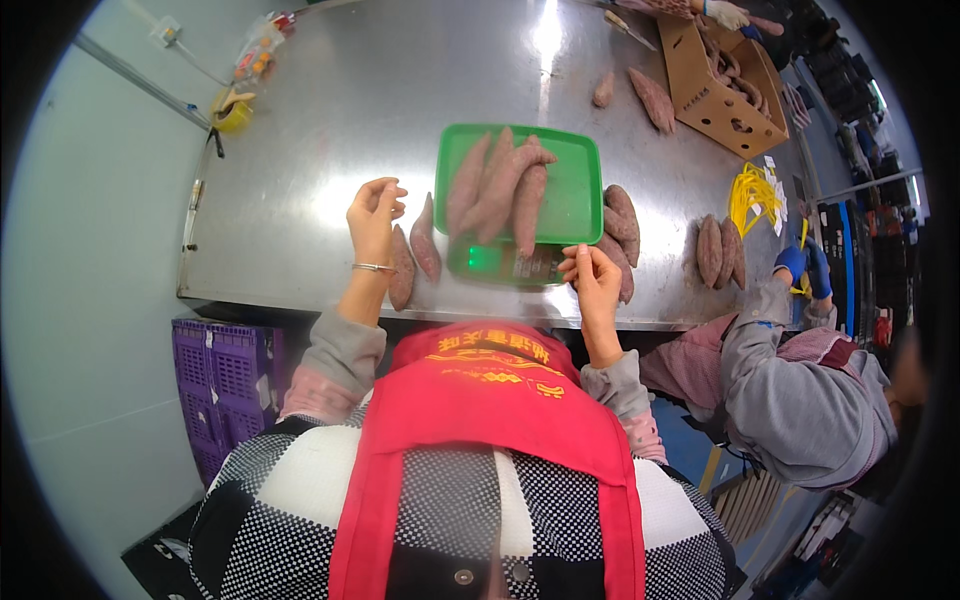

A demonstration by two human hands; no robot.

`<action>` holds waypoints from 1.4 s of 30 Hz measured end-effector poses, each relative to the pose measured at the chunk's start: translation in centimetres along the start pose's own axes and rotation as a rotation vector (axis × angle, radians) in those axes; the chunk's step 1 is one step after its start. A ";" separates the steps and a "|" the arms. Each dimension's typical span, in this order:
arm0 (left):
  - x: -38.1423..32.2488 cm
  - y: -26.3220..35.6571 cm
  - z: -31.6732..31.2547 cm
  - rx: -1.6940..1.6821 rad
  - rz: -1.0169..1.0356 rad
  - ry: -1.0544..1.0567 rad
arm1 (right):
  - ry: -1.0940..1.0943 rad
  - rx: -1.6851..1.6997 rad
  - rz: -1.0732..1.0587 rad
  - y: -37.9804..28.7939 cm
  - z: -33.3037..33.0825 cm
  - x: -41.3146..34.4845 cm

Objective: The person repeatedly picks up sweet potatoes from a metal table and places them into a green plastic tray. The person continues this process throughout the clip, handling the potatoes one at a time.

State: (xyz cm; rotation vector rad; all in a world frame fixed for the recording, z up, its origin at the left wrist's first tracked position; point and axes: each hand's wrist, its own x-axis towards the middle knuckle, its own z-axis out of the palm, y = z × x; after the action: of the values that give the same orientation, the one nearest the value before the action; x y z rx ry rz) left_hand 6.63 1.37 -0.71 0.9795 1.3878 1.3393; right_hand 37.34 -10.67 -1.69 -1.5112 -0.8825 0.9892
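A green plastic tray (574, 196) sits on a digital scale (525, 268) with a lit green display. Several sweet potatoes (491, 184) lie in the tray, some crossing over others, one tip jutting past its front rim. My left hand (373, 225), a bangle at its wrist, is raised left of the tray, empty with loosely bent fingers. Two sweet potatoes (424, 240) lie beside it. My right hand (596, 281) hovers at the scale's front right corner, fingers bent and apart, nothing visible in them. Several more sweet potatoes (621, 225) lie just right of the tray.
Farther right are sweet potatoes (720, 251), yellow tag straps (752, 196) and a co-worker's blue-gloved hands (806, 266). A cardboard box (724, 105) of sweet potatoes and a knife (628, 28) lie at the back right. Tape (232, 112) rests on the steel table (360, 90) at left.
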 end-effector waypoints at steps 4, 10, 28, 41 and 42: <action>0.0 -0.3 -0.6 0.001 -0.019 0.036 | 0.004 0.043 0.025 -0.2 -0.2 0.6; 0.4 -0.5 -0.5 -0.003 -0.028 0.019 | -0.001 0.024 -0.002 -0.2 0.1 1.1; 4.8 -4.2 10.1 0.865 0.177 -0.355 | -0.046 -0.110 0.002 0.7 10.3 10.0; 2.3 1.8 26.0 0.121 -0.044 -0.731 | -0.084 0.677 0.216 -6.9 -4.5 13.7; 3.3 0.7 29.0 0.213 -0.048 -0.774 | 0.017 0.731 0.237 -8.4 -6.2 14.3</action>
State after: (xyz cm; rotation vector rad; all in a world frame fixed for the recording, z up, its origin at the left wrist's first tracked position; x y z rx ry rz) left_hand 33.91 11.68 0.78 1.4024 0.9434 0.6511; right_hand 48.29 1.41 5.22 -0.9969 -0.2643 1.2899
